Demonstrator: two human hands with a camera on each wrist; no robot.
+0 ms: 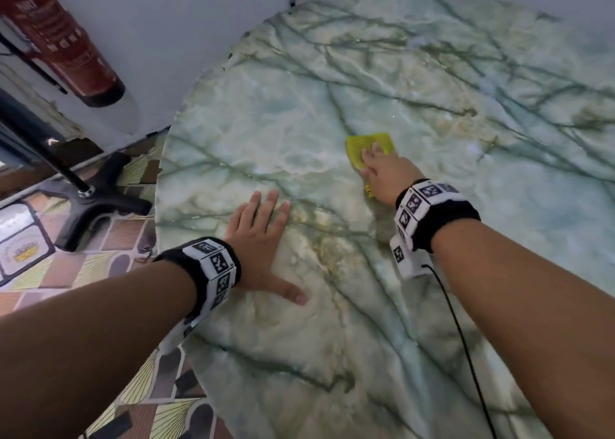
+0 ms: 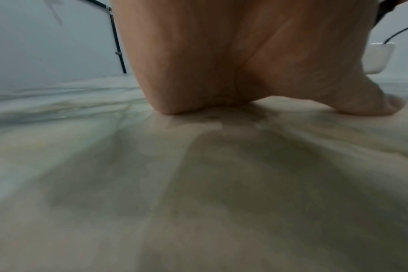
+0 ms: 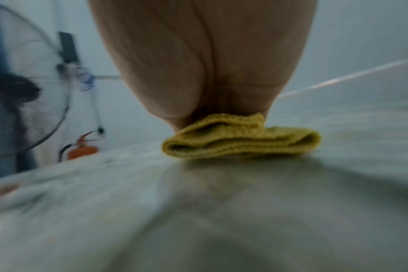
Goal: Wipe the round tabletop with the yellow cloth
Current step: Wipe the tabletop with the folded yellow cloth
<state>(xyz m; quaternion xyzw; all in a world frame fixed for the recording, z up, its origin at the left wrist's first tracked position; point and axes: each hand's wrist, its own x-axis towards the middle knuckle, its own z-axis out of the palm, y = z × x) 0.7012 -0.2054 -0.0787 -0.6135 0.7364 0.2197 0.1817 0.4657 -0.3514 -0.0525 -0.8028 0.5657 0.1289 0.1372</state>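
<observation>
Head view: the right hand (image 1: 387, 175) is laid palm-down on the folded yellow cloth (image 1: 367, 149), fingers fairly straight over it, the cloth pressed flat against the round marble tabletop (image 1: 332, 322) near its middle. The left hand (image 1: 263, 239) is spread flat on the stone nearer the left rim, fingers released and extended, nothing held; it is judged to be bracing the body. Off the table, a red fire extinguisher (image 1: 56, 36) is seen against the wall and a black stand base (image 1: 96, 199) on the tiled floor.

Left wrist view: the left hand (image 2: 233, 64) is seen from behind, heel and thumb touching the tabletop (image 2: 198, 184), no object under it.

Right wrist view: the yellow cloth (image 3: 240, 139) is shown folded in several layers, pinned under the right hand (image 3: 205, 64); whether the fingertips curl over the far edge cannot be told. The surface is motion-blurred.

Step in hand is judged as a mid-table wiping pass. To be done well: pressure kept even through the palm, the folds kept from unrolling, strokes overlapped outward to the rim, the patch under the left hand covered too.

Containers: none are seen in any view
</observation>
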